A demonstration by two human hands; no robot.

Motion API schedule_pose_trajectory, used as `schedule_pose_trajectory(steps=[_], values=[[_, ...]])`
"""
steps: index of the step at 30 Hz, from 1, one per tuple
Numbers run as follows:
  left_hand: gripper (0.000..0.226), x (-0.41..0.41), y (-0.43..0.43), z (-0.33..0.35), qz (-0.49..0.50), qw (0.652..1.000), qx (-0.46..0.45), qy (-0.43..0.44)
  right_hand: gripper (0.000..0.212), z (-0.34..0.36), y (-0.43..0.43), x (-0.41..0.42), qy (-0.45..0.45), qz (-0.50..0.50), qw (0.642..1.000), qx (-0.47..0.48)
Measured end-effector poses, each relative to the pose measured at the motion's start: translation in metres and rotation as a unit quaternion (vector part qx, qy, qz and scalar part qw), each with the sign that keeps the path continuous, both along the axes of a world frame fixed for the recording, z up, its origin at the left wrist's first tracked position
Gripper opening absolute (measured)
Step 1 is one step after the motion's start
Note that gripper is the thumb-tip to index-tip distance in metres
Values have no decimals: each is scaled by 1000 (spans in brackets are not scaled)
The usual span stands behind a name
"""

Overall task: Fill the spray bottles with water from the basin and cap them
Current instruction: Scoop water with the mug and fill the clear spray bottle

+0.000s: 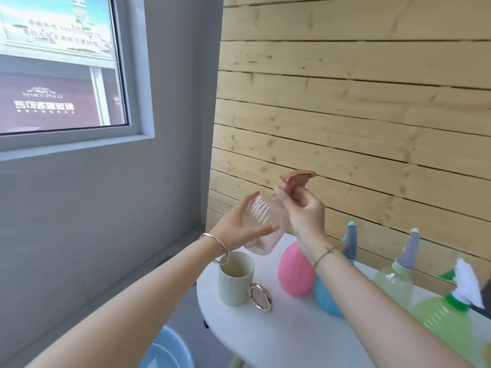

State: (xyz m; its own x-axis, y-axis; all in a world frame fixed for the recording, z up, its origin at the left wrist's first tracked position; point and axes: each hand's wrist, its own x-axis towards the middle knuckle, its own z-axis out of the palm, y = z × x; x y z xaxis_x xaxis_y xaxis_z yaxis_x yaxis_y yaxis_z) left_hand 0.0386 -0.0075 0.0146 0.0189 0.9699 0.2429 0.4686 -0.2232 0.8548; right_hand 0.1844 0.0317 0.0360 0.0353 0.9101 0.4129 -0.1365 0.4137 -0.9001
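Up in the middle of the frame, the fingers [261, 231] of our left hand [231, 229] are spread and only gently bent around the ribbed clear pink bottle [265, 213]. The thumb is on its upper side and the fingertips are underneath, so the bottle hangs tilted in the air between them. The fingers [280, 195] of our right hand [305, 211] are curled tight, pinching the collar of the pink spray head [297, 179] at the bottle's mouth.

Below our right wrist, we count four more bottles on the white bench [279, 335]. In a row running toward the right edge stand an opaque pink bottle [296, 269], a blue bottle [326, 298], a pale yellow-green bottle [393, 285] and a bright green bottle [446, 322]. Three of these show spray heads; the opaque pink one's top is hidden behind our wrist. One pale cup [235, 280] with a ring handle stands under our left wrist. One light blue basin [167, 351] shows at the bottom edge, lower left, beneath the bench.
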Motion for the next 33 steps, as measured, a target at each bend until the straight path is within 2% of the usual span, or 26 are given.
schedule_pose_trajectory(steps=[3,6,10,12,15,18,20,23,28,31,33], values=[[97,11,-24,11,18,999,28,-27,12,24,-28,5,65,64,995,-44],[103,19,-46,10,20,998,34,-58,14,34,-51,12,30,102,993,-41],[85,25,-73,13,0,994,33,-108,21,43,-76,20,1,145,988,-47],[83,25,-89,21,-29,990,22,-134,21,50,-90,24,-6,163,986,-43],[81,26,-106,30,-94,978,-41,-181,16,58,-102,32,10,212,975,-63],[61,27,-122,43,-176,929,-156,-286,28,60,-112,44,51,274,956,-91],[68,27,-127,45,-205,914,-180,-301,28,57,-117,48,101,285,949,-86],[77,33,-131,45,-176,940,-163,-242,30,56,-125,51,143,230,960,-74],[93,43,-132,53,-99,968,-92,-213,27,57,-131,54,122,198,971,-48],[65,44,-139,54,-155,926,-159,-304,43,59,-129,57,120,246,959,-68],[63,45,-142,52,-191,899,-191,-344,56,59,-128,59,118,263,954,-78]])
